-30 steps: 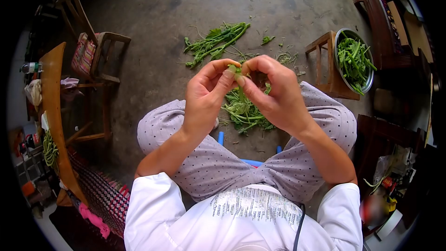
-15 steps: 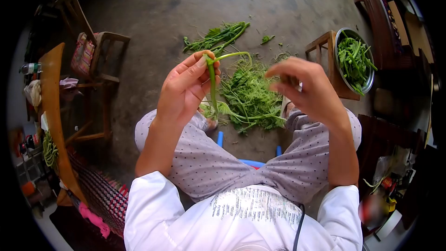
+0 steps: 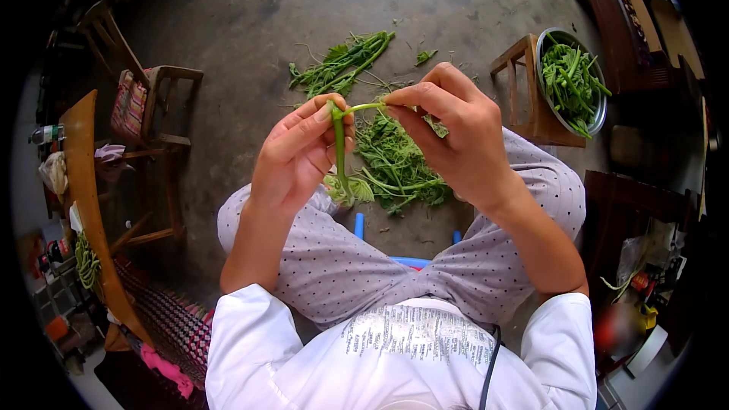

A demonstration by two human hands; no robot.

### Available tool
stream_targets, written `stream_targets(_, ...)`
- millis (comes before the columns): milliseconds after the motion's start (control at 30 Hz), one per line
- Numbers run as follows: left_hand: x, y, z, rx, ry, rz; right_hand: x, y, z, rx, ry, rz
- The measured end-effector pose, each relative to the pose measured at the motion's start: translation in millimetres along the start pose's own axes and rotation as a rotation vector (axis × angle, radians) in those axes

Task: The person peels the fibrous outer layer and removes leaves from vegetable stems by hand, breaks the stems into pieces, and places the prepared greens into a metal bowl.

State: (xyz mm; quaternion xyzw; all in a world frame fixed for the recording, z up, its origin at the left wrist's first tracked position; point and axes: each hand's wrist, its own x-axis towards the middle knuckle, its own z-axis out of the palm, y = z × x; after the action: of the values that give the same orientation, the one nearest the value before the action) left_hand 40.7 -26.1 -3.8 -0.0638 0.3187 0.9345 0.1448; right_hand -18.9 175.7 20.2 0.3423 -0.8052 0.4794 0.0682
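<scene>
My left hand (image 3: 288,159) pinches a green vine stem (image 3: 339,148) near its top, between thumb and fingers. The stem hangs down, with a pale leafy end (image 3: 345,190) at the bottom. From its top a thin side stalk (image 3: 364,107) reaches to the right. My right hand (image 3: 463,137) is closed on the far end of that stalk, thumb against forefinger. Below the hands, a pile of leaves and thin tendrils (image 3: 399,159) lies on the floor, partly hidden by my right hand. Farther off lies a bunch of leafy vine stems (image 3: 345,61).
At the right, a metal bowl (image 3: 603,114) of cut green stems (image 3: 569,83) rests on a wooden stool (image 3: 524,118). A wooden chair (image 3: 148,99) and a wooden table edge (image 3: 83,159) are at the left. A small leaf scrap (image 3: 425,56) lies on the concrete floor.
My right hand has moved left and closed on the end of the thin side stalk, which is now drawn straighter. My left hand keeps its hold on the stem.
</scene>
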Motion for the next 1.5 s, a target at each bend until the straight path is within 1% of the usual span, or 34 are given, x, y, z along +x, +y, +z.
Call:
stream_targets(33,0,1,1,-0.01,0.016,-0.003,1,1,0,-0.074,0.031,-0.07)
stream_targets(167,-1,2,0,-0.056,0.027,-0.011,4,1,-1,-0.103,0.028,-0.13)
stream_targets(267,-2,2,0,-0.1,0.028,-0.03,5,2,0,-0.072,0.046,-0.117)
stream_targets(333,-4,6,-1,-0.115,0.007,-0.036,5,3,-5,-0.06,0.021,-0.002)
stream_targets(367,-5,8,-2,-0.129,-0.016,-0.043,4,6,-8,-0.06,0.021,-0.004)
stream_targets(433,-6,12,-5,-0.166,-0.039,-0.032,4,20,-21,-0.309,-0.096,0.147)
stream_targets(467,-6,14,-6,-0.205,-0.062,-0.021,-1,30,-30,-0.411,-0.188,0.235)
stream_targets(533,-9,17,-6,-0.192,-0.064,-0.012,-15,53,-46,-0.647,-0.355,0.335)
stream_targets(667,-10,21,-4,-0.2,-0.078,-0.013,-18,58,-55,-0.677,-0.423,0.314)
stream_targets(733,-10,22,-3,-0.2,-0.074,-0.012,-4,39,-49,-0.213,-0.296,0.296)
stream_targets(767,-10,21,-3,-0.2,-0.072,-0.011,2,27,-45,-0.212,-0.297,0.297)
stream_targets(833,-9,18,-6,-0.226,-0.097,-0.015,12,7,-36,0.137,-0.29,0.194)
stream_targets(967,-5,15,-4,-0.257,-0.141,-0.049,8,4,-13,0.185,-0.231,0.169)
stream_targets(1033,-5,18,-5,-0.291,-0.13,-0.039,8,7,-11,0.326,-0.264,0.248)
stream_targets(1067,-6,20,-6,-0.326,-0.121,-0.02,8,9,-11,0.326,-0.263,0.245)
stream_targets(1133,-7,25,-6,-0.32,-0.086,-0.014,8,14,-15,0.492,-0.216,0.211)
stream_targets(1300,-7,25,-8,-0.264,-0.013,0.004,9,5,-21,0.45,-0.243,0.24)
stream_targets(1367,-5,24,-11,-0.098,-0.002,0.079,11,0,-25,0.301,-0.302,0.24)
stream_targets(1500,-3,22,-12,-0.031,0.025,0.119,9,0,-22,0.344,-0.309,0.26)
